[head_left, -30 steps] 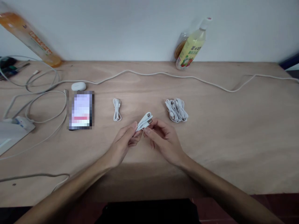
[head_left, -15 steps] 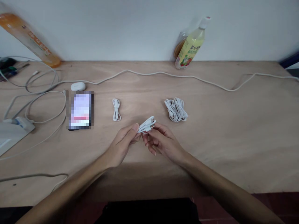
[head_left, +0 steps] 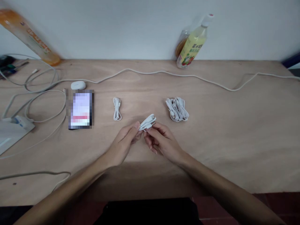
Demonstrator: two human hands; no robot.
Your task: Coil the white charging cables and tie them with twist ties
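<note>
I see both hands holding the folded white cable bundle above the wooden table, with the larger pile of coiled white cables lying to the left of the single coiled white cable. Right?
Not quite: the head view shows the larger pile to the right of the single coiled white cable.

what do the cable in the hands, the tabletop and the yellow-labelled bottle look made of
Cable: probably smooth plastic or rubber coating, from its even white surface; the plug tips look metallic.
Tabletop: wood or wood-look board, matt, judging by its pale grain streaks.
Yellow-labelled bottle: likely clear, glossy plastic, since its shoulder is see-through.
</note>
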